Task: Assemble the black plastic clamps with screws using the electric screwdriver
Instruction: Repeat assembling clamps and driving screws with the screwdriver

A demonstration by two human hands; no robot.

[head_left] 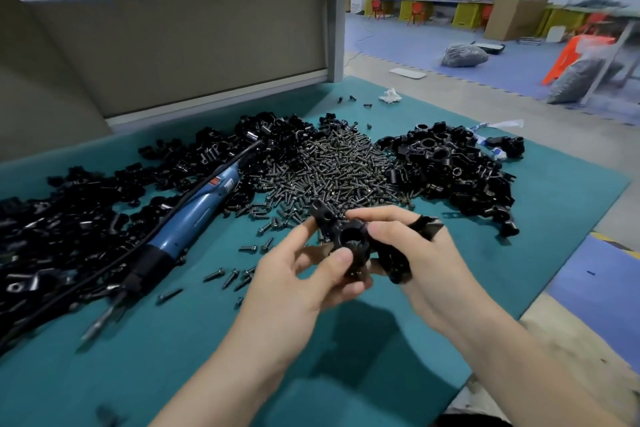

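Just now the left hand [301,284] is gripping a black clamp [348,236] above the green mat [554,218], thumb on its ring, while the right hand [433,263] is pinching the same clamp and holding another black piece [394,262]. The blue screwdriver [194,218] is lying to the left, beside the screw pile [332,163].

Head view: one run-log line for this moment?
left grip: holds clamp body | right grip: holds second clamp piece | electric screwdriver: lying on mat, untouched | screw pile: beyond hands

White rag [390,96] on teal mat [180,374]
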